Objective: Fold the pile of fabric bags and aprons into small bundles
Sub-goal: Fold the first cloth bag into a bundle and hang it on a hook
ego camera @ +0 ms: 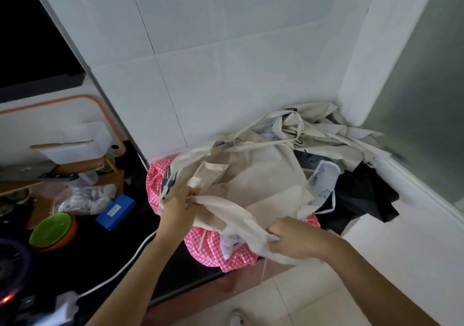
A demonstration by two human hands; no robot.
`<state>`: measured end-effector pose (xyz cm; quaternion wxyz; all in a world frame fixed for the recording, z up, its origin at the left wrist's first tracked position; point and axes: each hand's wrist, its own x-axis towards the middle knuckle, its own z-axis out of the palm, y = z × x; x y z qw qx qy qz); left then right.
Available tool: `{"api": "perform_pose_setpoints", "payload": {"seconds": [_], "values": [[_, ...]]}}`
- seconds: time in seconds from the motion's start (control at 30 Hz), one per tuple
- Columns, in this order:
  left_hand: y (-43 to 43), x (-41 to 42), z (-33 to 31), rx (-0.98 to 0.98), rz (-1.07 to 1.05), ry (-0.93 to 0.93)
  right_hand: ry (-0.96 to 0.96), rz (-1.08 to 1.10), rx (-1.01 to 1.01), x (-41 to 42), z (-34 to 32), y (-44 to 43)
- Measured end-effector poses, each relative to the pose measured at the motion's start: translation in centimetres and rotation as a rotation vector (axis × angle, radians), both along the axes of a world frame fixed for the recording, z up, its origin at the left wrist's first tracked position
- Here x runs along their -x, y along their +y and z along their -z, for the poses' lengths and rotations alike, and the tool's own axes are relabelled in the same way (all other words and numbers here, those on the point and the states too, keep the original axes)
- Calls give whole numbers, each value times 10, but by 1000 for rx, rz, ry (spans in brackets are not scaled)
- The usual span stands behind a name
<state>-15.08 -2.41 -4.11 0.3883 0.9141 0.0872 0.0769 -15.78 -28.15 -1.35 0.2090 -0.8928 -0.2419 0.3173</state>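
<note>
this looks like a home kitchen. the wall (226, 49) behind is covered with large white glossy tiles, and a dark counter (100, 250) runs under it. on the counter a green bowl (51, 227) sits inside an orange bowl (66, 241), near a blue box (116, 211) and a crumpled plastic bag (85, 199). further left a white cutting board (50, 115) with an orange edge leans upright, with a white plastic container (75, 147) in front of it. a white cable (120, 270) crosses the dark surface. a pile of cloth bags (326, 130) fills the corner, next to a frosted glass pane (421, 125), and pale floor tiles (276, 305) show below.
</note>
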Motion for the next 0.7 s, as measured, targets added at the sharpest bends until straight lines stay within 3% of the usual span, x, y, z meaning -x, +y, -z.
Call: {"api": "perform_pose_setpoints", "payload": {"seconds": [0.13,0.23,0.3,0.4,0.47,0.53,0.6,0.7], "values": [[-18,34,-10,150,36,-40,398,-48,-88,43,-5,-7],[-9,63,-10,167,-67,-16,525,-94,-116,73,1,-16],[12,77,-1,104,-175,76,406,-35,-153,80,12,-23],[43,87,12,40,-278,283,200,268,-264,68,30,-37],[52,83,21,52,-327,502,88,443,-320,54,42,-44],[53,73,22,-79,-353,666,-42,544,-346,37,50,-47],[45,59,22,-85,-341,696,-179,558,-327,16,56,-47],[16,42,26,-88,-258,537,-174,470,-213,-20,65,-41]]}}
